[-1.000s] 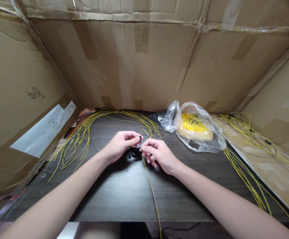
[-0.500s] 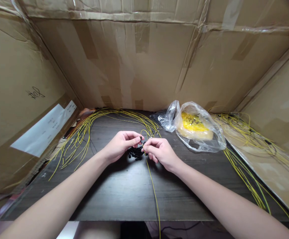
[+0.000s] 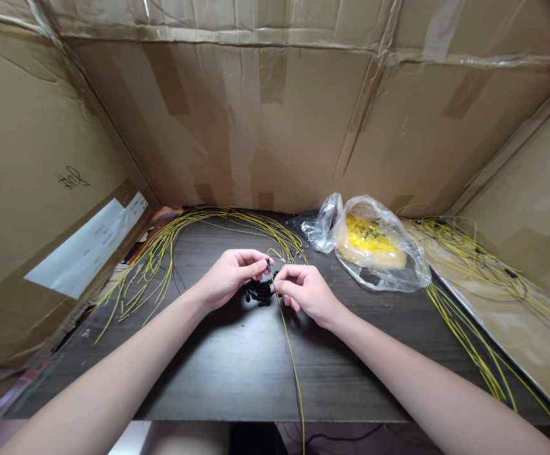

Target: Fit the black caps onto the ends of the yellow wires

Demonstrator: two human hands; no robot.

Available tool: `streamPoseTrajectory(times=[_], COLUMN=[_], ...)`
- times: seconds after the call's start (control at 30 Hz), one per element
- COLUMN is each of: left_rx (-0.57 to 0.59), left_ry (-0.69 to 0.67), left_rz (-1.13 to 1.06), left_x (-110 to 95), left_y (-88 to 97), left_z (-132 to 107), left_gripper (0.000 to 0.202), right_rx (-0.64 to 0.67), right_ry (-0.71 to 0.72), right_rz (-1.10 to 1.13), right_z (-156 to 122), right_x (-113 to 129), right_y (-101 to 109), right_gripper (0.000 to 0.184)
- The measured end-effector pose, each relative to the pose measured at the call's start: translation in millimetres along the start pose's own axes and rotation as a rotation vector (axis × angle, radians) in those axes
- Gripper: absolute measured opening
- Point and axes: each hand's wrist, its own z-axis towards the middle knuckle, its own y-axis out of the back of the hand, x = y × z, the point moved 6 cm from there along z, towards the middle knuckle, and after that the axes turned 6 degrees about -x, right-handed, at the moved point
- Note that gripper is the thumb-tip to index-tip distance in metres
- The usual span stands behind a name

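Observation:
My left hand (image 3: pixel 230 276) and my right hand (image 3: pixel 303 291) meet over the middle of a dark wooden table (image 3: pixel 237 373). The left fingers pinch a small black piece (image 3: pixel 268 261) at the tip of a thin yellow wire (image 3: pixel 288 354). Just below that tip, the right fingers pinch the same wire, which runs down toward me and off the table's front edge. A small heap of black pieces (image 3: pixel 258 293) lies on the table between and under the two hands.
A sheaf of yellow wires (image 3: pixel 161 249) curves across the table's left and back. A clear plastic bag (image 3: pixel 374 249) of yellow parts sits at the back right, more yellow wires (image 3: pixel 469 335) beside it. Cardboard walls (image 3: pixel 275 126) enclose the table on three sides.
My right hand has slid a little up the wire toward the left fingertips. The view has shifted slightly; nothing else moved.

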Motion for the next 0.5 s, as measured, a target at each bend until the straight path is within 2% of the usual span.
streamPoseTrajectory(times=[0.5], left_rx=[-0.025], left_ry=[0.008], left_rz=[-0.013], left_x=[-0.5], left_y=[2.1], left_z=[1.0], left_gripper=[0.022], right_rx=[0.022], right_ry=[-0.014], right_rz=[-0.007], right_z=[-0.6], right_x=[0.3], right_y=[-2.2], right_gripper=[0.01])
